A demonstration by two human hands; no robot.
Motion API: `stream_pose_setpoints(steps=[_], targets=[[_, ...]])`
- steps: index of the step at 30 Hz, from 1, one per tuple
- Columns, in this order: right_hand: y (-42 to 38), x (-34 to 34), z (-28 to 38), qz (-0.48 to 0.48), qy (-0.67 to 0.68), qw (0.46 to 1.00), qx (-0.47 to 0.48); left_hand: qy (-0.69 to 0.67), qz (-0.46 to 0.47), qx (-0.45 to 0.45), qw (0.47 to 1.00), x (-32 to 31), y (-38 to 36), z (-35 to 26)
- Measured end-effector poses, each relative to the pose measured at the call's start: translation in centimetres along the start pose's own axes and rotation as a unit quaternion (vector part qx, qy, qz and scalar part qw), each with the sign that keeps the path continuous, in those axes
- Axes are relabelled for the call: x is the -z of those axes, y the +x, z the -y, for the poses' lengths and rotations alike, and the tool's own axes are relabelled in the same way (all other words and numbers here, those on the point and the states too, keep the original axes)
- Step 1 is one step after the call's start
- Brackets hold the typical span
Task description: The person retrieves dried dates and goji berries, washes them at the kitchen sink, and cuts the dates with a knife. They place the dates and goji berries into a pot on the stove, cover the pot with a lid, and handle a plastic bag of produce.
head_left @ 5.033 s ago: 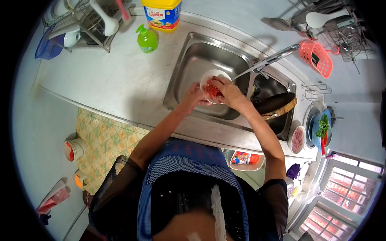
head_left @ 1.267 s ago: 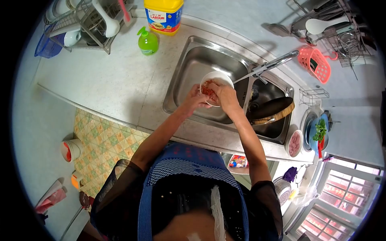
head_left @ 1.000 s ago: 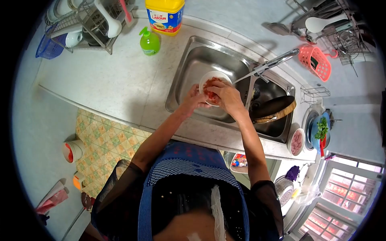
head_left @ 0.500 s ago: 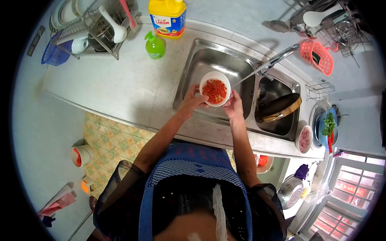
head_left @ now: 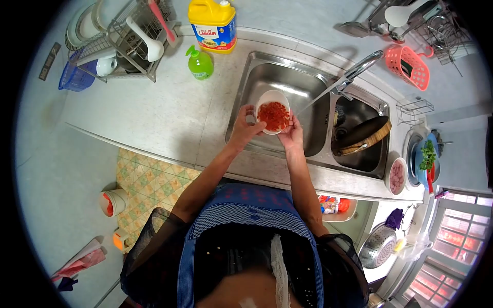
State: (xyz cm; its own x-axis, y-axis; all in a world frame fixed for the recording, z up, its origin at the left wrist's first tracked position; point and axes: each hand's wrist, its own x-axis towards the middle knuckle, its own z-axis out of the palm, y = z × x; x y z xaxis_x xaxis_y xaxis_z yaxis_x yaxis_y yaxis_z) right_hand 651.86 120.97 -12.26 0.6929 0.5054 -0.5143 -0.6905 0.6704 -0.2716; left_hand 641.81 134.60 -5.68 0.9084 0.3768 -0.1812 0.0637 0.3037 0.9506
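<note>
A white bowl (head_left: 272, 95) of chopped red chilies (head_left: 273, 115), with paler bits among them, is held over the left sink basin (head_left: 303, 77). My left hand (head_left: 245, 126) grips its left side, the thumb over the rim near the chilies. On the lower right, my right hand (head_left: 292, 134) supports the bowl with its fingers against the side; part of them is hidden beneath. The chrome faucet (head_left: 362, 65) reaches in from the right, and a thin pale streak, seemingly running water, slants from it to just beside the bowl.
A dark pan or lid (head_left: 362, 136) leans in the right basin (head_left: 380, 167). A bowl of pinkish pieces (head_left: 397, 176) stands at the counter's right. A green pump bottle (head_left: 200, 64), yellow jug (head_left: 212, 25) and dish rack (head_left: 138, 43) are on the left.
The bowl tilts more and sits slightly lower left relative to the sink. The chilies look more spread out inside it. The whole view has shifted a little.
</note>
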Motion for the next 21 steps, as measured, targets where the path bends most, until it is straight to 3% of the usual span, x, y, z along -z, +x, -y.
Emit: stream_pose_setpoints(steps=[7, 21], targets=[[0.4, 0.4, -0.1, 0.024, 0.005, 1.000, -0.001, 0.002, -0.031, -0.039, 0.999, -0.9, -0.1, 0.0], [-1.6, -0.6, 0.8, -0.023, 0.017, 1.000, 0.012, 0.067, -0.013, -0.073, 0.995, -2.1, 0.1, 0.1]])
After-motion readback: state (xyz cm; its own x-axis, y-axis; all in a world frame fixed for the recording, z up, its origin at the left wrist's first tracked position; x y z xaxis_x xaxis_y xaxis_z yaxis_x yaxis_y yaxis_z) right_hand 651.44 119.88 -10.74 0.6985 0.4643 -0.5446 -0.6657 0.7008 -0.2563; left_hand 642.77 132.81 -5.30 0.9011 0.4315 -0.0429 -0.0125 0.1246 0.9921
